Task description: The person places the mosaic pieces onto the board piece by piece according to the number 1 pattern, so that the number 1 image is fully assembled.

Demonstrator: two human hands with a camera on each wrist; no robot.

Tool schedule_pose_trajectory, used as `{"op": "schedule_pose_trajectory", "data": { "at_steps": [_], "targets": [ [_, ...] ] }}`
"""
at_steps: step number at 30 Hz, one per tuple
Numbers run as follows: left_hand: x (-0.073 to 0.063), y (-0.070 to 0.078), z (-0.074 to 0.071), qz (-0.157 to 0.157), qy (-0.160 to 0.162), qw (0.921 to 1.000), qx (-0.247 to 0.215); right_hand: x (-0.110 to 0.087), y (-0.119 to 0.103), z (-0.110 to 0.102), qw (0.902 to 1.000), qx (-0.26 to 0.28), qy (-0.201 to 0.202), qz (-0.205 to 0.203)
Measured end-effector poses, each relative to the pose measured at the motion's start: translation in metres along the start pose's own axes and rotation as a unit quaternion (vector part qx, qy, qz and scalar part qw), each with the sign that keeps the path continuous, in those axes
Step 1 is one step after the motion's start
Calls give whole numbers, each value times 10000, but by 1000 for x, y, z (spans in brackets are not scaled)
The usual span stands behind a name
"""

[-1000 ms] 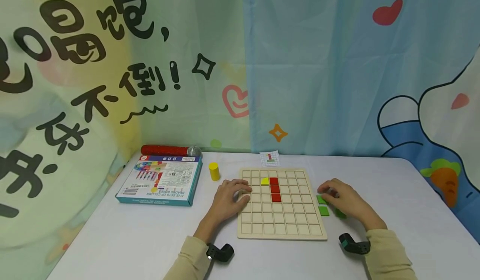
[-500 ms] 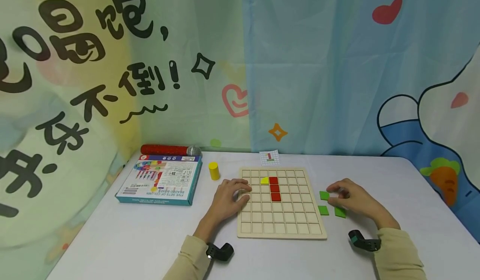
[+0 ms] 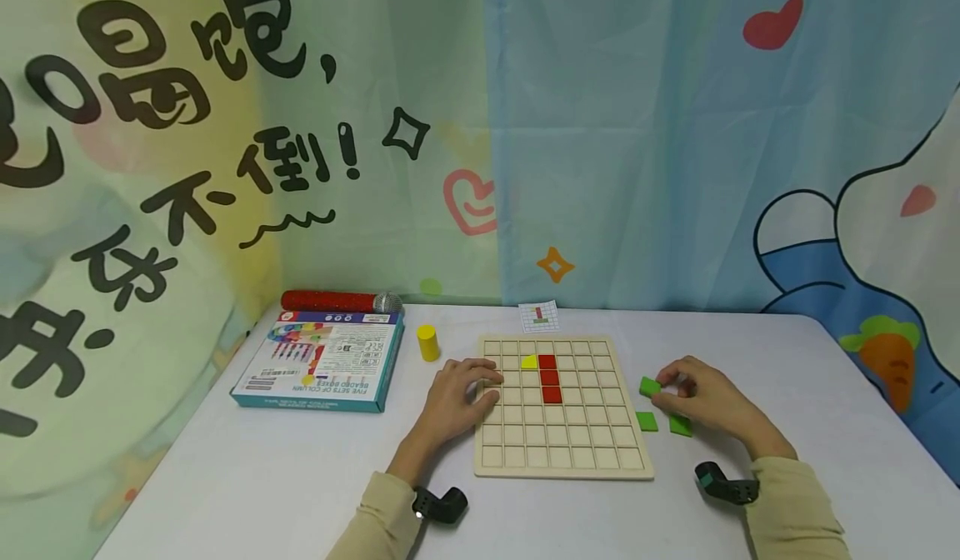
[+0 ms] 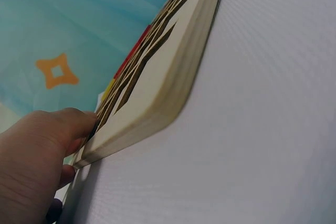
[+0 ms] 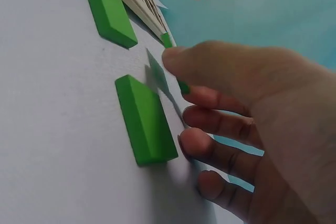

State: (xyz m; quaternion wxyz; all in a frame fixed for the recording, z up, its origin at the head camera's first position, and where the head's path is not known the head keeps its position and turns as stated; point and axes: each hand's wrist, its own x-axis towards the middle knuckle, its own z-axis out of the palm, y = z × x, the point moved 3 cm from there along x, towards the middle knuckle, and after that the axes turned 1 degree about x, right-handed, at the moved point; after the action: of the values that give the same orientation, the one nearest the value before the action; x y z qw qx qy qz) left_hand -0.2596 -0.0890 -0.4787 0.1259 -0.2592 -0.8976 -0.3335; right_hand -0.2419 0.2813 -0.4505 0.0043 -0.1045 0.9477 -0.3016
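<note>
Wooden grid board [image 3: 566,439]: one, flat on the white tabletop [image 3: 247,477]; landmark for all entries below

Red tiles [image 3: 550,376]: three, seated in the board's squares, in one column running from its far part toward its middle

Yellow tile [image 3: 529,362]: one, seated in the board's far part, in the square immediately left of the farthest red one

Held green tile [image 3: 648,386]: one, off the board, near its right edge, tilted

Loose green tiles: two, to the right of the board; first [image 3: 647,421] just beside its right edge, second [image 3: 681,427] a little farther out

Right hand [image 3: 708,397]: right of the board, thumb and forefinger pinching the held green tile, other fingers bent

Left hand [image 3: 459,395]: at the board's left edge, thumb and fingers apart, thumb resting on the rim

Pattern card [image 3: 539,317]: one, beyond the board's far edge, printed with a grid and coloured squares

Yellow cylinder [image 3: 428,343]: one, upright, left of the board's far left corner

Boxed bead set [image 3: 330,360]: one, teal-sided, lying well left of the board

Red microphone [image 3: 330,301]: one, silver-headed, well left of the board and beyond its far edge
</note>
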Motion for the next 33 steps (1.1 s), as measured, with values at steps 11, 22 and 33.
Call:
{"op": "schedule_pose_trajectory", "data": {
  "at_steps": [11,22,33],
  "targets": [
    [0,0,0,-12,-10,10000,9,1,-7,2,10000,49,-4,0],
    [0,1,0,-28,16,10000,-24,3,-20,4,9991,133,130,-369],
    [0,0,0,-33,30,10000,-36,6,-35,13,9972,26,144,-732]
  ]
}}
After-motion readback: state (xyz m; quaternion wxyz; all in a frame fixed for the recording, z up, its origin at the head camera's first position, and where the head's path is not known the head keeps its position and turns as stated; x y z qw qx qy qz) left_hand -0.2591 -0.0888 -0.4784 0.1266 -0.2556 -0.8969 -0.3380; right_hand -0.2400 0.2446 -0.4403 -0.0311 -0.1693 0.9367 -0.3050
